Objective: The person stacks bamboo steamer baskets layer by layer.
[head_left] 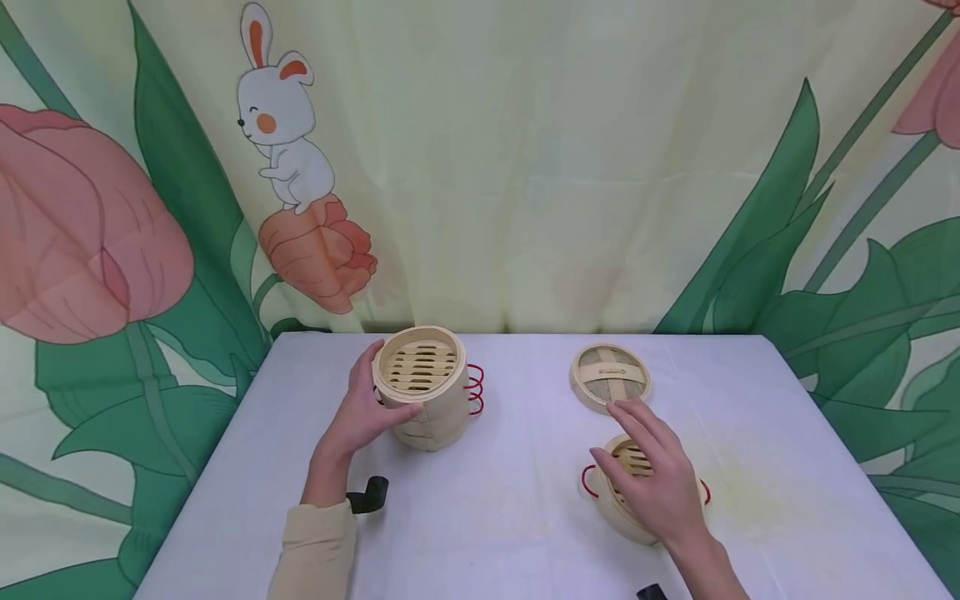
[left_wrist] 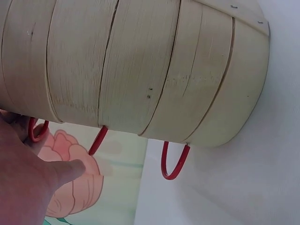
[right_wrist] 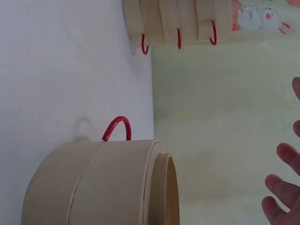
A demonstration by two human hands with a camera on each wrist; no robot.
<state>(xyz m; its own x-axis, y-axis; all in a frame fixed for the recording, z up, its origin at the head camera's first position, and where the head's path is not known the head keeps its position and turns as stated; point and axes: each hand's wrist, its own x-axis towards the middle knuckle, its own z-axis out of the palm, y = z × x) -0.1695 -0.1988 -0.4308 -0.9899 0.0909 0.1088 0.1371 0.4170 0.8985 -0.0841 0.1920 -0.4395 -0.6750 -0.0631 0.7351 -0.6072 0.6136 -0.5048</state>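
Observation:
A stack of round bamboo steamer tiers (head_left: 435, 417) with red side loops stands at the back left of the white table, its slatted top showing. My left hand (head_left: 367, 408) is at its upper left side, fingers along the far side and thumb stretched across the front. In the left wrist view, the thumb (left_wrist: 65, 171) points out straight, with a gap between it and the stack's wall. My right hand (head_left: 652, 471) hovers with spread fingers over a single steamer tier (head_left: 618, 521) at the right, hiding part of its slats. Its fingers (right_wrist: 283, 187) hold nothing.
A round woven bamboo lid (head_left: 611, 375) lies behind the single tier, close to the right fingertips. Black camera mounts (head_left: 369, 495) show at both wrists. Behind the table (head_left: 517, 517) hangs a curtain (head_left: 525, 167) printed with a rabbit and flowers.

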